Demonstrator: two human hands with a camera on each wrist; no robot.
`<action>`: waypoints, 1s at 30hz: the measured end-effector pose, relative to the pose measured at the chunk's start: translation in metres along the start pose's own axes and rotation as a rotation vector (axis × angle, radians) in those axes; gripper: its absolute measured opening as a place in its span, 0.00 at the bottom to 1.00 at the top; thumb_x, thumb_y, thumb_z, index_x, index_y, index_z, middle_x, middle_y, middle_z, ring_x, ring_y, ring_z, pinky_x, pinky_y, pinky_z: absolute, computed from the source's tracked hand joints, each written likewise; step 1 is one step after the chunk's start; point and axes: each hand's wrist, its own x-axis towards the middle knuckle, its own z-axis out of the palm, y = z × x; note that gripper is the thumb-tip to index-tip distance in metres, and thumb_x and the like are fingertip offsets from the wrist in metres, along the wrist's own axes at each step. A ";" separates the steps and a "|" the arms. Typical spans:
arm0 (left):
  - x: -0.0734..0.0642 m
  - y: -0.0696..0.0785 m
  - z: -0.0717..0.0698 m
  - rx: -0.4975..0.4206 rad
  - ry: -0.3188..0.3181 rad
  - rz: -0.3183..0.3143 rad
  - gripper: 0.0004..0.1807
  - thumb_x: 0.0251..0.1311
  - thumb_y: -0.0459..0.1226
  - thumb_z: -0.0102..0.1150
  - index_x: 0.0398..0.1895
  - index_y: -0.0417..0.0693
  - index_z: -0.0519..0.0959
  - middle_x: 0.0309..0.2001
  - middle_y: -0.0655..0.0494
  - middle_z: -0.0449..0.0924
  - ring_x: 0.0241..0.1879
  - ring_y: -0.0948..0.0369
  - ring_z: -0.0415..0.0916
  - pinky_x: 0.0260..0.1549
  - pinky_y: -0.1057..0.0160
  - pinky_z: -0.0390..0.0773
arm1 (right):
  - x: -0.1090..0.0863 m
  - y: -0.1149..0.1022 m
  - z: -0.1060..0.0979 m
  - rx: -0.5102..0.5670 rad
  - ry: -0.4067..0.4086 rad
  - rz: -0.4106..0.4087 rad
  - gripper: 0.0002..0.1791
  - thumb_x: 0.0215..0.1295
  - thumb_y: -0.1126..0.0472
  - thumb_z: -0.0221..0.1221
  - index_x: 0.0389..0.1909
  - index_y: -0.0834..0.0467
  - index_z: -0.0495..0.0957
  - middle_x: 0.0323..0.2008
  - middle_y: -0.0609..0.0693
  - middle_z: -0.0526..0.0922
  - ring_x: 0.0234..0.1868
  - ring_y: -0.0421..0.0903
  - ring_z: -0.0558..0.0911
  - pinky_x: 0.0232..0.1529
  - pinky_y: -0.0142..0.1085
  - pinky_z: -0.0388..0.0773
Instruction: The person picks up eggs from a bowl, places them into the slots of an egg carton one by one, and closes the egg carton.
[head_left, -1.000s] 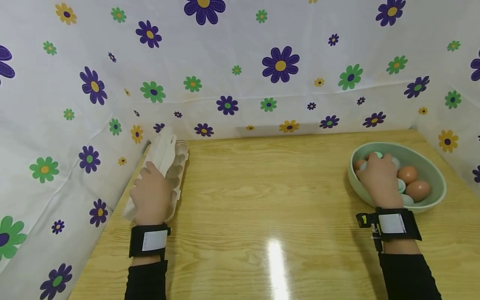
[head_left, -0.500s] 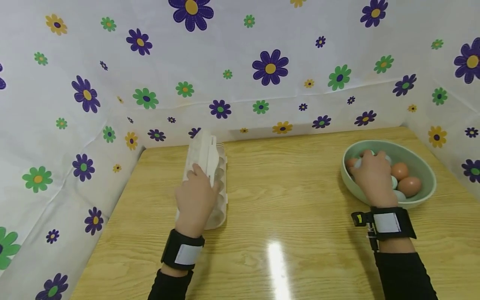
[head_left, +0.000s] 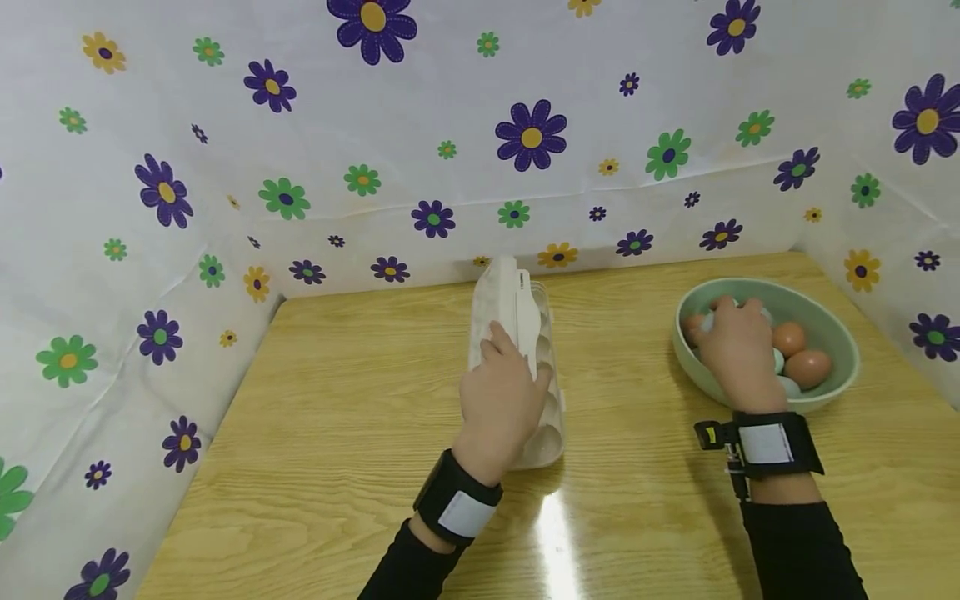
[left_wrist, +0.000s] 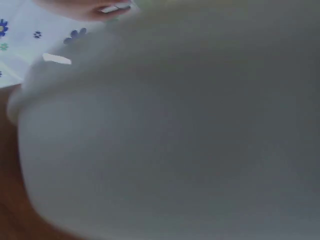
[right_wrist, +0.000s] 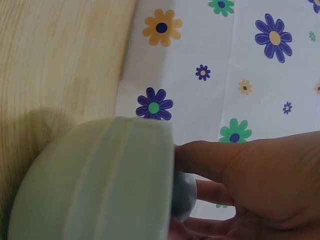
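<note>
My left hand [head_left: 498, 404] grips the half-raised lid [head_left: 491, 329] of a pale egg carton [head_left: 551, 446] at the middle of the table. Cups along the carton's right side show no eggs. The carton [left_wrist: 165, 140] fills most of the left wrist view, blurred. Over at the right, my right hand [head_left: 738, 354] reaches into a pale green bowl [head_left: 843, 375] of eggs. Its thumb and fingers curl round a bluish egg [right_wrist: 184, 195] at the bowl's rim in the right wrist view. Brown eggs [head_left: 807, 368] and pale ones lie beside the hand; others are hidden beneath it.
The wooden table [head_left: 337, 400] extends to both sides of the carton. White cloth [head_left: 450, 100] printed with flowers walls off the back, left and right. Each wrist wears a black strap [head_left: 776, 446].
My left hand has carried the egg carton from the table's left edge rightward to the middle, its lid still half raised. The right hand stays in the bowl at the same egg; the view shifts slightly.
</note>
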 end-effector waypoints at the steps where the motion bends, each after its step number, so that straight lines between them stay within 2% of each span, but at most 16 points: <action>1: -0.001 0.004 -0.001 -0.021 -0.013 -0.001 0.45 0.63 0.56 0.50 0.71 0.29 0.57 0.55 0.35 0.79 0.16 0.57 0.76 0.16 0.58 0.80 | 0.000 -0.002 -0.001 0.004 -0.004 0.005 0.23 0.64 0.62 0.55 0.45 0.82 0.70 0.41 0.84 0.71 0.42 0.75 0.69 0.39 0.67 0.71; 6: -0.006 0.018 -0.003 -0.072 -0.042 0.016 0.44 0.63 0.55 0.51 0.72 0.32 0.55 0.50 0.39 0.82 0.20 0.55 0.79 0.18 0.55 0.80 | 0.001 -0.023 -0.011 0.059 -0.070 0.028 0.26 0.65 0.62 0.56 0.56 0.78 0.67 0.51 0.83 0.68 0.49 0.74 0.68 0.47 0.68 0.71; 9: -0.008 0.022 -0.002 -0.075 -0.032 0.028 0.44 0.63 0.54 0.52 0.72 0.31 0.56 0.49 0.39 0.83 0.22 0.54 0.81 0.19 0.55 0.81 | 0.000 -0.044 -0.009 0.104 -0.097 -0.001 0.27 0.66 0.60 0.56 0.61 0.74 0.66 0.55 0.80 0.67 0.50 0.71 0.71 0.47 0.66 0.74; 14: -0.010 0.028 -0.001 -0.071 -0.007 0.031 0.44 0.62 0.54 0.53 0.71 0.30 0.57 0.49 0.38 0.83 0.24 0.52 0.82 0.21 0.54 0.83 | -0.002 -0.073 0.018 0.152 -0.091 -0.121 0.26 0.65 0.59 0.59 0.59 0.71 0.69 0.53 0.76 0.70 0.45 0.67 0.77 0.43 0.61 0.80; 19: -0.010 0.028 -0.001 -0.104 -0.035 0.037 0.45 0.63 0.54 0.52 0.73 0.32 0.54 0.53 0.37 0.81 0.25 0.52 0.83 0.21 0.54 0.83 | -0.005 -0.082 0.044 0.161 -0.076 -0.196 0.25 0.62 0.62 0.62 0.56 0.71 0.70 0.49 0.73 0.70 0.43 0.64 0.77 0.43 0.58 0.82; 22: -0.010 0.022 -0.001 -0.165 -0.065 0.048 0.43 0.65 0.52 0.50 0.75 0.37 0.51 0.59 0.35 0.76 0.21 0.53 0.80 0.17 0.55 0.81 | -0.006 -0.080 0.051 0.153 -0.063 -0.207 0.25 0.60 0.63 0.64 0.55 0.71 0.70 0.48 0.72 0.70 0.43 0.64 0.77 0.42 0.58 0.82; 25: -0.008 0.009 -0.003 -0.253 -0.080 0.048 0.38 0.68 0.49 0.46 0.77 0.47 0.50 0.61 0.35 0.72 0.15 0.54 0.75 0.10 0.57 0.76 | -0.005 -0.079 0.053 0.148 -0.058 -0.214 0.25 0.59 0.64 0.64 0.54 0.71 0.70 0.48 0.73 0.70 0.43 0.65 0.77 0.43 0.58 0.82; 28: -0.006 -0.010 -0.006 -0.335 -0.054 0.023 0.32 0.69 0.44 0.42 0.76 0.54 0.54 0.59 0.35 0.73 0.13 0.55 0.70 0.07 0.60 0.70 | -0.005 -0.075 0.055 0.144 -0.087 -0.204 0.25 0.60 0.64 0.63 0.55 0.72 0.70 0.50 0.73 0.69 0.45 0.66 0.76 0.44 0.58 0.81; 30: -0.005 -0.025 -0.006 -0.342 -0.027 -0.009 0.30 0.69 0.42 0.41 0.75 0.54 0.56 0.57 0.36 0.75 0.13 0.54 0.70 0.06 0.60 0.68 | -0.006 -0.071 0.057 0.141 -0.109 -0.186 0.25 0.61 0.64 0.62 0.56 0.72 0.69 0.51 0.73 0.69 0.46 0.66 0.76 0.44 0.58 0.81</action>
